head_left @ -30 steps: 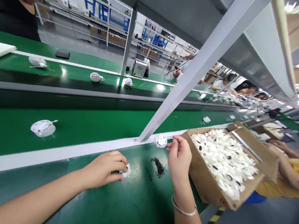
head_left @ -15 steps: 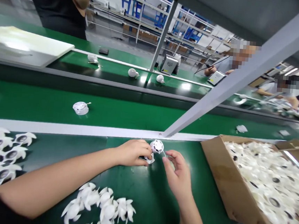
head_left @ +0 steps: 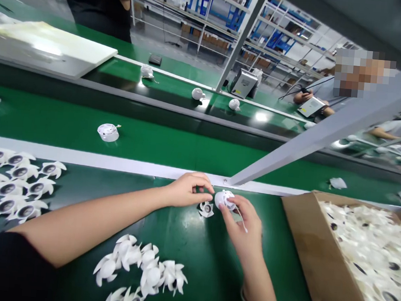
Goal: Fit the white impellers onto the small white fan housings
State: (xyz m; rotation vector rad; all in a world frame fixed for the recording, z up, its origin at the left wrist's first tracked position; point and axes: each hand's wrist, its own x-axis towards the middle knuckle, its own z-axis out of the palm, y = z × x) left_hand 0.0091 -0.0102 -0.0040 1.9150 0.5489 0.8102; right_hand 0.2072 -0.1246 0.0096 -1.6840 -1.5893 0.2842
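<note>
My right hand (head_left: 241, 224) holds a small round white fan housing (head_left: 223, 199) with a thin wire trailing from it, just above the green bench. My left hand (head_left: 186, 191) hovers beside it with thumb and fingers pinched together; what they hold, if anything, is too small to see. A small white fan blade (head_left: 206, 209) lies on the bench right below and between both hands.
Loose white fan blades (head_left: 141, 269) lie near my left forearm, and rows of them (head_left: 11, 185) at the left. A cardboard box (head_left: 304, 253) full of blades stands at the right. A white housing (head_left: 108, 132) rides the conveyor. A slanted grey post (head_left: 328, 133) rises ahead; other people stand beyond.
My right hand took the white housing and turned it over. My left hand let go of the fan blade, which now lies on the bench. The view shifted left.
</note>
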